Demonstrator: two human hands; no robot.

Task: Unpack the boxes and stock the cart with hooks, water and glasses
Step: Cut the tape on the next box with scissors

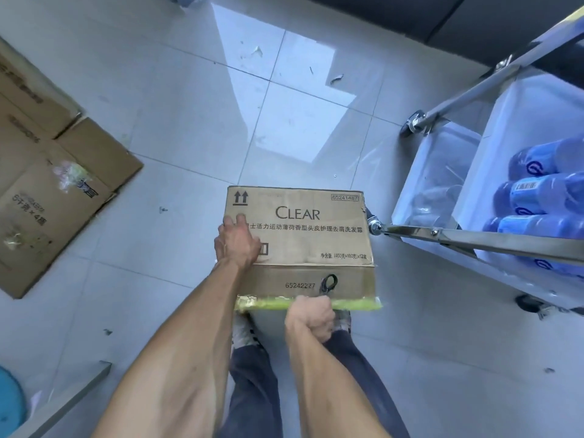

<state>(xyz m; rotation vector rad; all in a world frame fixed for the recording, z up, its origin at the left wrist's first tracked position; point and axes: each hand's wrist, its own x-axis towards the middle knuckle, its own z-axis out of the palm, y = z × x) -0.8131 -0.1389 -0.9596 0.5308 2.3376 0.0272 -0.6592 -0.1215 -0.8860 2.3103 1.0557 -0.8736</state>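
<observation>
A closed cardboard box [303, 229] printed CLEAR stands on the floor just in front of my feet. Yellow-green tape [357, 304] runs along its near edge. My left hand [235, 240] presses on the left part of the box's top. My right hand [311, 316] is a fist at the taped near edge, gripping a dark tool [328, 283] whose black loop handle sticks up against the box's near flap. At the right stands the metal cart [467, 237] with white bins; several blue water bottles [537, 191] lie in the near bin.
Flattened cardboard boxes [53, 191] lie on the tiled floor at the left. A grey ledge [63, 403] and a blue round object [9, 403] sit at the bottom left. Small scraps dot the tiles. The cart's caster [410, 123] is beyond the box.
</observation>
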